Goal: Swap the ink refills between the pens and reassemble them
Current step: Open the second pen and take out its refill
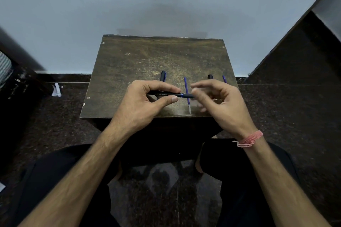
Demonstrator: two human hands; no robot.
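left hand (147,103): closed around a black plastic pen barrel with a blue ring (169,94), held level above the worn brown wooden table (129,64) | right hand (217,101): blurred, fingers loosely curled at the barrel's grip end, hold cannot be told | loose blue ink refill (187,94) lies beneath, black caps (163,76) behind | risk: refill could be knocked off the near edge by the right hand.

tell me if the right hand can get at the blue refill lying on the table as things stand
Probably yes. The right hand hovers loosely open just beside the blue refill, with nothing lying on the refill. Only the pen held in the left hand crosses above it.
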